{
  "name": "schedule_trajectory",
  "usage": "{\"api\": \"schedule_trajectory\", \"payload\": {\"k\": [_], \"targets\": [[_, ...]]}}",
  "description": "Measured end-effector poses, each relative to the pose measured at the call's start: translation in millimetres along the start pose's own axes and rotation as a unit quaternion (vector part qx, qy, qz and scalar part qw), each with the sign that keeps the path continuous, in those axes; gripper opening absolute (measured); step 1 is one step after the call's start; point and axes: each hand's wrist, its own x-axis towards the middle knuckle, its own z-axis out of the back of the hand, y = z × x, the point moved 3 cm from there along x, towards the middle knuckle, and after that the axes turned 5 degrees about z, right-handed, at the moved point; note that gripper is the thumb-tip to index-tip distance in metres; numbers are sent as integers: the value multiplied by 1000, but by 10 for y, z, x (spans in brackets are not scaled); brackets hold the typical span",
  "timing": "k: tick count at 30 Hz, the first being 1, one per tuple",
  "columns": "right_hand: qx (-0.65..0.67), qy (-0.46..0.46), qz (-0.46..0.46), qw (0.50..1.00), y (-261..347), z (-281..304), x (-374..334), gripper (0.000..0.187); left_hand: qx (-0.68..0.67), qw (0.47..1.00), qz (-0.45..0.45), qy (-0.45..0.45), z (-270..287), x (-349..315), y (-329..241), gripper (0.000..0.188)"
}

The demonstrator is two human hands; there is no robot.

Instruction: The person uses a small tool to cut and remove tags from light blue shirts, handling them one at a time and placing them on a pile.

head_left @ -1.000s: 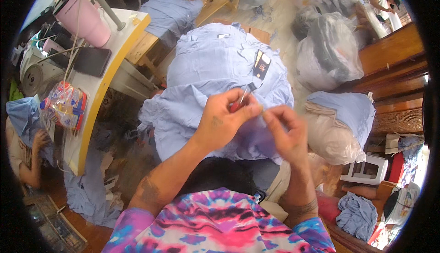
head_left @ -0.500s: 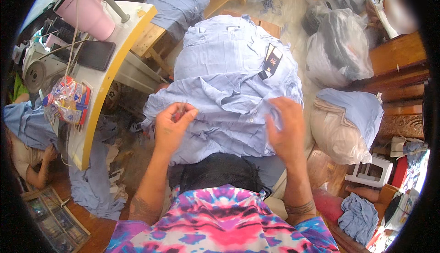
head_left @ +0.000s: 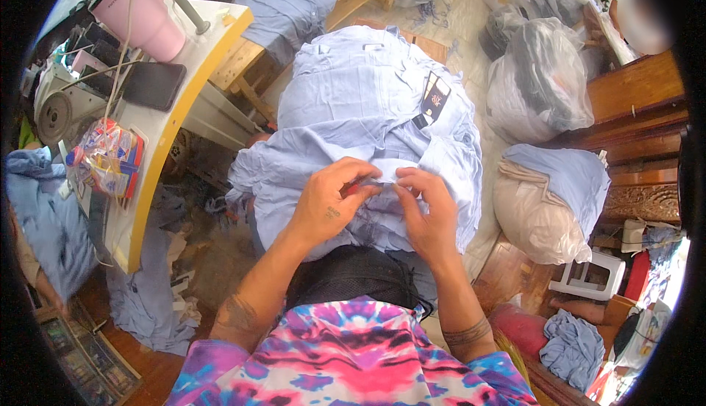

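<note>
A pile of light blue cloth garments [head_left: 331,101] lies in front of me, with black hang tags [head_left: 435,100] on its right side. At its near part my two hands meet, fingertips close together. My left hand [head_left: 334,196] is closed around a small red-and-dark object [head_left: 360,184], mostly covered by the fingers; its exact kind does not show. With thumb and forefinger, my right hand [head_left: 428,211] pinches the edge of the blue garment beside the left fingertips. Whatever small detail lies between the fingertips is too small to make out.
A yellow-edged white table [head_left: 193,75] at left bears a pink tumbler [head_left: 140,16], a black phone [head_left: 154,84] and a colourful packet [head_left: 110,157]. Filled plastic bags [head_left: 540,82] and a wrapped bundle [head_left: 540,211] stand at right, near a white stool [head_left: 592,277].
Both hands have come together over the near cloth, the left moving right and the right moving left. My right fingers have closed on the garment. Blue cloth at far left has shifted.
</note>
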Motion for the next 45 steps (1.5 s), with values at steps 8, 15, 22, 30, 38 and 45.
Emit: {"api": "schedule_trajectory", "payload": {"k": [8,15,22,30,38,45], "targets": [[167,-93,-208,959,170,11,-371,28,-35,998,-34,-27,72,-147,-210,18],[584,-23,-302,753,258,-233,-537,43,59,992,-99,-49,26,-455,-284,27],[558,-54,-281,779,147,-271,-548,35,3,998,-54,-10,-130,-508,-218,22],[458,-81,-244,851,121,-252,-534,19,-155,979,115,69,-83,-447,-121,21],[410,10,-219,886,329,-53,-363,20,-38,989,1,144,-18,104,-574,25],[301,-59,-208,929,349,252,-224,18,-291,923,155,196,-211,229,-517,14]]}}
